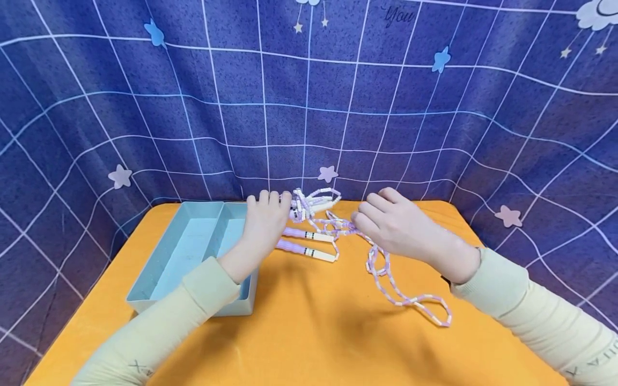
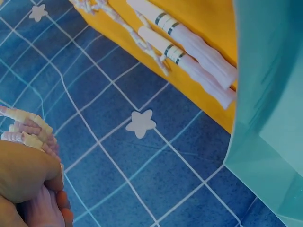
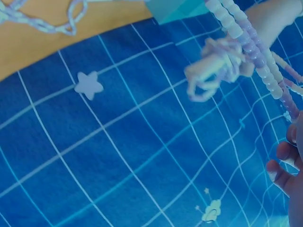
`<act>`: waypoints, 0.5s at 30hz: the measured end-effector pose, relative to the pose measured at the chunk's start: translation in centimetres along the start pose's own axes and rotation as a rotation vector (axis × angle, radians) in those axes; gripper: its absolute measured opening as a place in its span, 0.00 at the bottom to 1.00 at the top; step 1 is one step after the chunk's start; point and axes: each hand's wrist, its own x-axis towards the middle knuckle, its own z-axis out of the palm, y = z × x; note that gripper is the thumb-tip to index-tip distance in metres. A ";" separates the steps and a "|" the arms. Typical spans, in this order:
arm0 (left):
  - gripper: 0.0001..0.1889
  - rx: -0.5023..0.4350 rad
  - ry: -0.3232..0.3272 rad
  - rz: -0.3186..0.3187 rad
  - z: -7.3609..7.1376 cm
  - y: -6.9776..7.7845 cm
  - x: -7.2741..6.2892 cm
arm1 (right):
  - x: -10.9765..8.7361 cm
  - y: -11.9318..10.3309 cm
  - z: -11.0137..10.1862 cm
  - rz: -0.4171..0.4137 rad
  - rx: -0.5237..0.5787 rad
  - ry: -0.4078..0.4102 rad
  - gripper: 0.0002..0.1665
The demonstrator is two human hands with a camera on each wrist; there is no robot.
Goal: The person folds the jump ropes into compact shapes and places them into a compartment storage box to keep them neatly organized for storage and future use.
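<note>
My left hand (image 1: 265,217) grips a purple jump rope handle (image 2: 43,209) above the table, near the tray's right side. Purple-and-white beaded rope (image 1: 301,208) is bunched around this handle, whose white end sticks out to the right. My right hand (image 1: 396,222) pinches beaded strands (image 3: 258,54), which stretch across toward the left hand. A loop of beaded rope (image 1: 393,289) trails below the right hand over the tabletop. Two more jump rope handles (image 1: 309,251), purple with white ends and black bands, lie side by side on the table beneath the left hand.
A light blue divided tray (image 1: 247,306) stands on the left of the orange-covered table (image 1: 309,343), with the left forearm across its near right corner. A dark blue curtain (image 1: 309,123) with a grid and stars hangs close behind the table.
</note>
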 end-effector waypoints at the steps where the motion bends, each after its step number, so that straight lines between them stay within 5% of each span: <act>1: 0.16 -0.004 0.002 0.010 0.0 0.2 0.0 | 0.2 0.2 -0.1 -0.005 -0.008 -0.001 0.12; 15: 0.16 -0.051 0.012 0.186 -0.6 3.2 -0.2 | 1.9 2.7 -1.5 -0.037 -0.093 -0.095 0.14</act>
